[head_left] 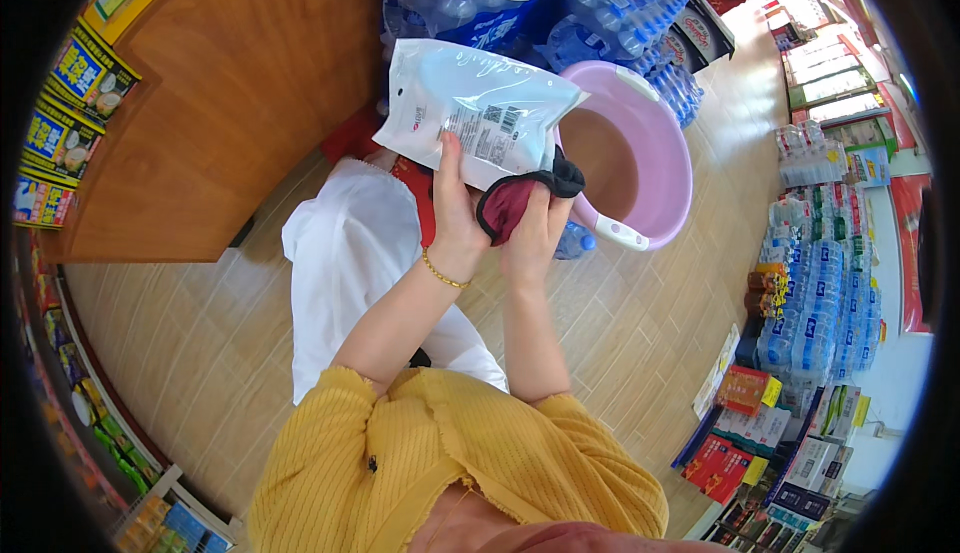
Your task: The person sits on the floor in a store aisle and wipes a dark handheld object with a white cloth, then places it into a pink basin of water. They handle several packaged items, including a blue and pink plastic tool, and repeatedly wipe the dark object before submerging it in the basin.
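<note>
With my left hand I'm pinching a likely light, slippery bag by its edge, right hand clutching soft-looking cloth.

A pink tub with white handles stands on the wood-look floor, brownish water inside. Left of the tub, the person's left hand pinches a clear-and-white plastic bag, thumb on its front (a gold bracelet circles that wrist). The bag overlaps the tub's left rim in view; whether they touch is unclear. The right hand, near the tub's lower left, grips a dark red cloth edged in black. A blue bottle sits just beside the tub's lower left. Packs of bottled water are stacked beyond the tub, and a wooden counter stands well left of it.
</note>
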